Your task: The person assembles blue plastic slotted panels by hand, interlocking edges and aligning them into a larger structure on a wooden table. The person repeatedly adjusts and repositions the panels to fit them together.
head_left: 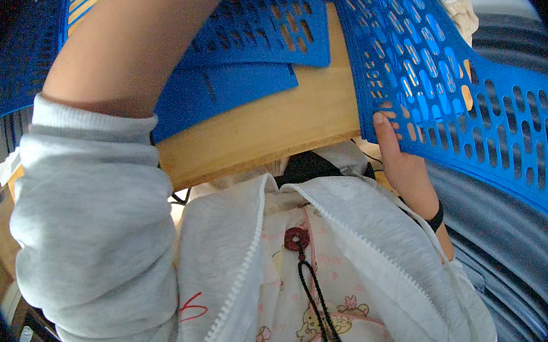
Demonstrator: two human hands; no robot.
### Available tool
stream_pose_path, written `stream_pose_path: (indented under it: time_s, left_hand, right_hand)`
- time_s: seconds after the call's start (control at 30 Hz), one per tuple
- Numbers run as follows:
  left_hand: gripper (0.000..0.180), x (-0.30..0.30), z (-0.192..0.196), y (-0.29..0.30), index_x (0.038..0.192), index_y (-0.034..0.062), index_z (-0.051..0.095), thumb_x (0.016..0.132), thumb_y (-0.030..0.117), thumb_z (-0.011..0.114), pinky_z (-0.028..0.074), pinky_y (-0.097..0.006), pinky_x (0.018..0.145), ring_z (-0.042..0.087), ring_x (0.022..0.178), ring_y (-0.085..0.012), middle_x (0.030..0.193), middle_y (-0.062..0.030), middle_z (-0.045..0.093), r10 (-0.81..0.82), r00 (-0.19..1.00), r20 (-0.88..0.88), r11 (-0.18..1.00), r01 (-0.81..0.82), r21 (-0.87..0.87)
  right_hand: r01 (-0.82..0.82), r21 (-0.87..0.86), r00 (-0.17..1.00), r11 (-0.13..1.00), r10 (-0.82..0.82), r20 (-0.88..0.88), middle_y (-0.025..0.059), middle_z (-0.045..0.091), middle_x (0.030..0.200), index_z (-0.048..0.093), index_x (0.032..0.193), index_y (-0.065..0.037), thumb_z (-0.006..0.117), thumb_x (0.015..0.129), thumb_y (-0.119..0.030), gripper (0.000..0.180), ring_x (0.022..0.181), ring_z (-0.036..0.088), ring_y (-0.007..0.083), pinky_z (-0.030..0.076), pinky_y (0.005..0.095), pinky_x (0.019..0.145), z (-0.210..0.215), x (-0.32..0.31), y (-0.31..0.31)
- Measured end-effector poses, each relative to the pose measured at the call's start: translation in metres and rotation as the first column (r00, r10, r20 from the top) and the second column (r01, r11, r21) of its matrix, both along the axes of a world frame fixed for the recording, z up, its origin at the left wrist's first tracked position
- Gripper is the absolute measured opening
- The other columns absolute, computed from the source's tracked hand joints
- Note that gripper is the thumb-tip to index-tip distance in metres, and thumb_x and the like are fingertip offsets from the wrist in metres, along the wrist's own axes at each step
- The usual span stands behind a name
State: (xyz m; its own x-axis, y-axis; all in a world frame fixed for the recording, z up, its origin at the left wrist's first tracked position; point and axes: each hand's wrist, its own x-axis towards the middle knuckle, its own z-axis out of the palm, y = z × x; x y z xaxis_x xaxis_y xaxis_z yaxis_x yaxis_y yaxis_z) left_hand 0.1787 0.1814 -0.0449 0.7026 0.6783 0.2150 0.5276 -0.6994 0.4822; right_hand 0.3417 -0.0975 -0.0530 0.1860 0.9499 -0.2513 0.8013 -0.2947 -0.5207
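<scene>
1. The right hand [399, 159] comes up from the lower right, a dark band at its wrist, and is clamped on the near edge of a large blue perforated panel [471, 92]; the thumb lies flat on the panel's upper face and the fingers are hidden beneath it.
2. That panel is a sheet of blue plastic with rows of oval and slotted holes (it looks like the side of a fold-flat crate). It stretches from the top centre of the view down to the right edge, its near-left corner over the edge of the wooden surface [263, 129] and its right part hanging past that surface.
3. The left forearm, in a grey sleeve [86, 209] pushed back from bare skin, reaches up and away across the view; the left hand itself is out of sight beyond the top edge, so I cannot tell whether it is closed or apart.
4. Two more blue panels [246, 48] lie flat on the surface just beside the forearm, one slotted piece overlapping a plainer one.
5. Another blue slotted piece [19, 57] shows at the upper left, behind the arm.
</scene>
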Motion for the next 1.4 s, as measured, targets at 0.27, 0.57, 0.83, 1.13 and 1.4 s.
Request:
stream_pose_path:
  time_s: [0.27,0.57,0.83,1.13,1.4]
  left_hand:
    - [0.019,0.004,0.0,-0.002,0.092,-0.0019,0.064,0.075,0.001,0.057,0.048,-0.038,0.078,0.062,0.09,-0.0332,0.093,-0.0222,0.065,0.004,1.0,0.025,0.999,-0.004,-0.033]
    - [0.014,-0.009,-0.023,-0.017,0.085,-0.0017,0.063,0.072,0.001,0.058,0.047,-0.039,0.074,0.062,0.086,-0.0341,0.087,-0.0217,0.065,0.023,1.0,0.018,1.0,-0.023,0.006]
    - [0.011,-0.036,-0.025,-0.03,0.08,0.0002,0.062,0.07,0.003,0.057,0.049,-0.038,0.064,0.063,0.071,-0.0306,0.076,-0.0204,0.064,-0.057,0.992,0.108,0.988,0.04,0.149]
    - [0.011,-0.033,-0.024,-0.041,0.08,0.001,0.061,0.073,-0.002,0.053,0.05,-0.035,0.055,0.063,0.059,-0.0219,0.067,-0.0141,0.063,0.045,0.985,0.164,0.996,-0.032,-0.085]
    - [0.012,-0.034,-0.022,-0.048,0.081,-0.0005,0.059,0.075,-0.005,0.05,0.05,-0.033,0.053,0.063,0.058,-0.0209,0.068,-0.0142,0.064,0.01,0.972,0.237,0.987,0.029,-0.16]
  right_hand:
    - [0.02,0.173,0.997,0.985,-0.006,-0.081,0.0041,0.064,0.084,0.062,0.096,-0.006,0.063,0.089,-0.023,0.019,0.073,0.058,0.0159,0.046,0.0291,0.066,-0.014,0.007,-0.005]
    - [-0.099,0.261,0.993,0.96,0.112,-0.035,0.0056,0.063,0.083,0.063,0.092,-0.005,0.063,0.087,-0.019,0.015,0.074,0.059,0.0172,0.046,0.0304,0.064,-0.028,0.001,-0.029]
    - [-0.096,0.33,0.957,0.939,0.178,-0.228,0.0081,0.061,0.083,0.06,0.09,-0.003,0.06,0.088,-0.017,0.014,0.073,0.057,0.0205,0.046,0.0339,0.067,-0.036,-0.016,-0.032]
    - [-0.122,0.388,0.949,0.913,0.222,-0.223,0.0062,0.06,0.08,0.059,0.088,-0.004,0.06,0.087,-0.016,0.012,0.073,0.056,0.0197,0.044,0.0329,0.065,-0.04,-0.008,-0.031]
    - [-0.173,0.429,0.963,0.886,0.244,-0.115,0.0014,0.055,0.077,0.057,0.087,-0.005,0.059,0.089,-0.014,0.009,0.068,0.051,0.0119,0.041,0.0272,0.062,-0.039,-0.013,-0.038]
